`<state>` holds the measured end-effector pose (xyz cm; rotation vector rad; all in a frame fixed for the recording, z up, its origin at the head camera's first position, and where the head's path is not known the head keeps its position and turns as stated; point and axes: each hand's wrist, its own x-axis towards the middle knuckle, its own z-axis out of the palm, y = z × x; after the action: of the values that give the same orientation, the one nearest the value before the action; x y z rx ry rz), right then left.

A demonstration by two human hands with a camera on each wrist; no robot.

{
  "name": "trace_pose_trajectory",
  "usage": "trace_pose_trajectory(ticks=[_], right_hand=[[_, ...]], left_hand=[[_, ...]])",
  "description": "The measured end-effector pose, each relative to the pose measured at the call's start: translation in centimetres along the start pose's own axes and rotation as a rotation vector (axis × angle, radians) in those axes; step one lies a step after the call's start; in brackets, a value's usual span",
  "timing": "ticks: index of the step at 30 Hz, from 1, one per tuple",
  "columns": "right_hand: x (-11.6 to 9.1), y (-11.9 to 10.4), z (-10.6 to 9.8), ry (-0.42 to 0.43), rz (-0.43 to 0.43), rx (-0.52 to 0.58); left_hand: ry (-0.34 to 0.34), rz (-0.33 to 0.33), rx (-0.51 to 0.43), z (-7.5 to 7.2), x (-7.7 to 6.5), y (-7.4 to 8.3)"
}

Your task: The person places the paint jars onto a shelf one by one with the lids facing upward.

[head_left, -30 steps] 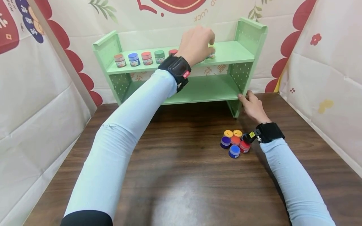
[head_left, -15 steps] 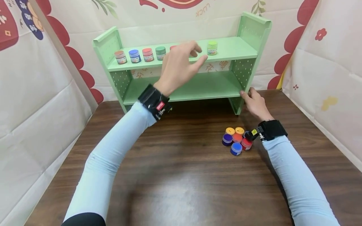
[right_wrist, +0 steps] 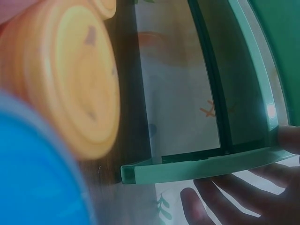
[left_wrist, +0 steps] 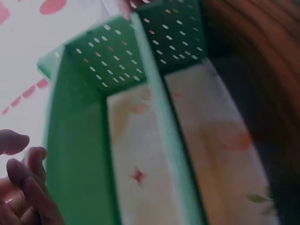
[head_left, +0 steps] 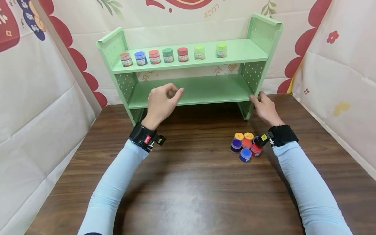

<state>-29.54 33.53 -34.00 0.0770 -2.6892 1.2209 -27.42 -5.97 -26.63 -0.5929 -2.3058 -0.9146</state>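
A light green two-tier shelf (head_left: 191,89) stands at the back of the table. My left hand (head_left: 162,102) hovers in front of its lower tier, fingers loosely bent and holding nothing. In the left wrist view, the fingers (left_wrist: 35,187) overlap the edge of a shelf board. My right hand (head_left: 265,109) grips the right side panel low down, thumb in front and fingers (right_wrist: 225,197) behind it. Along the upper tier stand several small paint jars, among them a blue jar (head_left: 141,58), a dark green jar (head_left: 168,55) and two lime green jars, the right one (head_left: 221,50) set slightly apart.
More jars cluster on the brown table (head_left: 182,176) near my right wrist: a blue jar (head_left: 245,155), a purple jar (head_left: 236,145), a red jar (head_left: 256,150), two yellow-lidded ones and others. Printed cloth (head_left: 337,88) walls enclose the back and both sides.
My left hand has left the rightmost lime green jar on the upper tier and moved down and left, uncovering the row. The right hand keeps its hold on the side panel.
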Motion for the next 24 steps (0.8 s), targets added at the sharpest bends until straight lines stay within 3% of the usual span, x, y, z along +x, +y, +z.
trace_pose_trajectory(ticks=[4,12,18,24], right_hand=[[0.0,-0.1,-0.1,-0.009,0.004,0.004],[0.0,0.0,0.0,-0.018,0.0,0.006],[-0.1,0.1,0.0,-0.017,0.0,0.006],[-0.3,0.0,-0.1,-0.036,0.006,0.022]], left_hand=[[0.057,-0.061,0.018,-0.4,-0.8,-3.0],[0.281,-0.219,0.068,-2.8,-1.3,-8.1],[0.384,-0.315,0.108,-4.8,-1.5,-10.6],[0.482,-0.419,0.153,-5.8,-1.5,-12.5]])
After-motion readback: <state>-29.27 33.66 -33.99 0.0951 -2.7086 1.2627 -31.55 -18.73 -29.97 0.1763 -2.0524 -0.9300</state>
